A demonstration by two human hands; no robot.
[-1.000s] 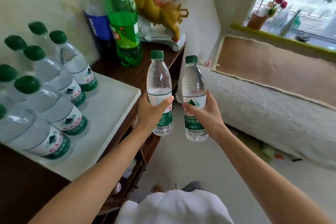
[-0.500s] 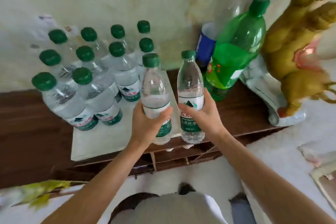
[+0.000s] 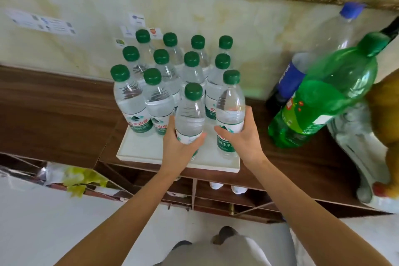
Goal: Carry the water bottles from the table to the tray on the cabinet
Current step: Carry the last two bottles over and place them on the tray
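Note:
A white tray lies on the dark wooden cabinet, with several clear green-capped water bottles standing upright on it in rows. My left hand grips one water bottle upright over the front middle of the tray. My right hand grips a second water bottle upright over the tray's front right part. Whether the two held bottles touch the tray's surface is hidden by my hands.
To the right on the cabinet stand a large green soda bottle and a tall blue-labelled bottle, then a golden figurine on a white base. A wall with small stickers rises behind the tray. Open shelves lie below the cabinet top.
Both hands have carried their bottles forward from in front of the cabinet to above the tray's front part, close to the standing rows. The view has swung left to face the cabinet.

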